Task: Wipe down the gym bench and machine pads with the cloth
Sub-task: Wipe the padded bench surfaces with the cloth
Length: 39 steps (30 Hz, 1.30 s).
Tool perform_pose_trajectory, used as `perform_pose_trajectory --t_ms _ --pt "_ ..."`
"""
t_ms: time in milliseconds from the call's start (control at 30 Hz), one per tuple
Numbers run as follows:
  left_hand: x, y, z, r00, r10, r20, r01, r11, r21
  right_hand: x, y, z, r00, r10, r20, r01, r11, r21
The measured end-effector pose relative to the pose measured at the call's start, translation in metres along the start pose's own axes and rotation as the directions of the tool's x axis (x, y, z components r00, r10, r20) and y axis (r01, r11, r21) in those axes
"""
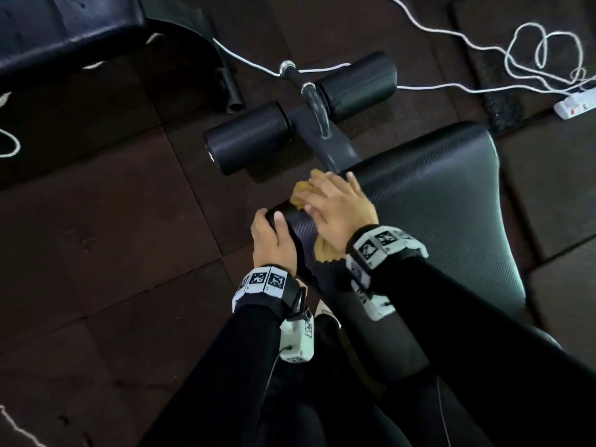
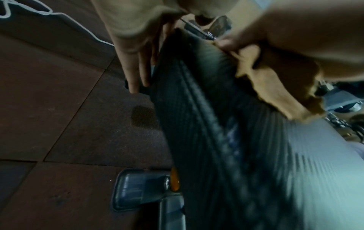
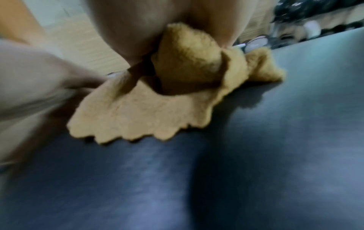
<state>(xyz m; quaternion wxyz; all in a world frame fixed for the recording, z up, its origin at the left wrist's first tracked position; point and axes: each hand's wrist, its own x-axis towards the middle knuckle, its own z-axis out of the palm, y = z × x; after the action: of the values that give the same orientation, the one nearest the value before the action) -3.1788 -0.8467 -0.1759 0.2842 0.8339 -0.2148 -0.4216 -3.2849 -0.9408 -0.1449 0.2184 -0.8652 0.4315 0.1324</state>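
The black textured bench pad (image 1: 435,204) runs from the centre to the lower right. My left hand (image 1: 271,233) grips its near-left corner, thumb on top and fingers (image 2: 135,65) down the side of the pad (image 2: 206,124). My right hand (image 1: 338,204) sits on the pad's top end. It holds a bunched tan cloth (image 1: 301,195) and presses it onto the surface. A fold of the cloth (image 3: 157,109) rises into the palm while the rest lies flat on the pad (image 3: 236,171). The cloth (image 2: 275,90) trails out from under the hand.
Two black foam roller pads (image 1: 248,137) (image 1: 358,82) sit on a metal post beyond the bench's end. Another dark bench (image 1: 64,33) stands at the top left. White cables (image 1: 516,59) and a power strip (image 1: 574,106) lie on the dark floor tiles.
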Motion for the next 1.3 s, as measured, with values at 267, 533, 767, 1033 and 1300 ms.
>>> perform_pose_trajectory --t_ms 267,533,767,1033,1300 --pt "0.001 0.012 0.027 0.968 -0.072 -0.241 0.096 0.991 0.088 0.005 0.144 -0.042 0.954 0.3 -0.028 -0.298 0.953 0.045" --pt "0.004 0.006 0.032 0.944 -0.046 -0.328 0.097 0.985 0.143 0.004 0.111 -0.033 0.956 0.284 -0.069 -0.277 0.956 0.097" --pt "0.006 0.002 0.033 0.926 -0.013 -0.378 0.079 0.984 0.162 -0.009 0.087 -0.021 0.996 0.053 -0.067 -0.048 0.996 0.073" --pt "0.007 -0.001 0.036 0.894 0.031 -0.448 0.049 0.985 0.165 0.013 0.204 -0.054 0.934 0.345 -0.096 -0.337 0.937 0.095" --pt "0.008 -0.004 0.035 0.884 0.06 -0.463 0.025 0.984 0.176 -0.031 0.217 -0.05 0.969 0.21 -0.133 -0.192 0.972 0.133"
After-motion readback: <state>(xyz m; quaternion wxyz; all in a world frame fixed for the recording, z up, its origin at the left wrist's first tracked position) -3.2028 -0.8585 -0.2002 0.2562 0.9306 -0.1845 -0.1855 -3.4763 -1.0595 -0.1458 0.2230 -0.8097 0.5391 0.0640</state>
